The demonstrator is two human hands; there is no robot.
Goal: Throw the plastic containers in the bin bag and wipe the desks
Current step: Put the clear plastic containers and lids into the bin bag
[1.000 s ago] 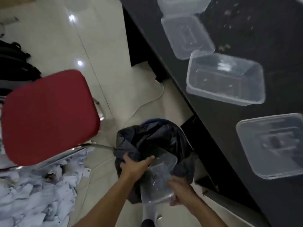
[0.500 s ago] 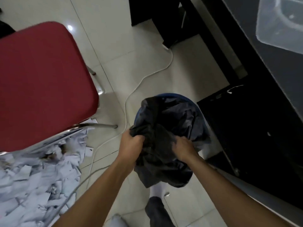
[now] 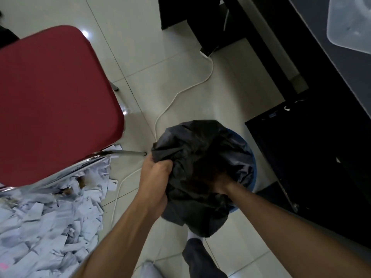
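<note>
One clear plastic container (image 3: 349, 23) is lying at one o'clock, nearer the right hand (image 3: 221, 182), whose fingers are hiding inside the crumpled black plastic bin bag (image 3: 200, 149); the left hand (image 3: 155, 175) is squeezing its rim.

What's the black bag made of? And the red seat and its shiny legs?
Crumpled black bin bag: probably thin plastic film, dull; it wrinkles and bunches. Red chair seat: fabric or vinyl, matte; can't tell which. Silvery chair legs: likely polished metal, with bright reflections.
</note>
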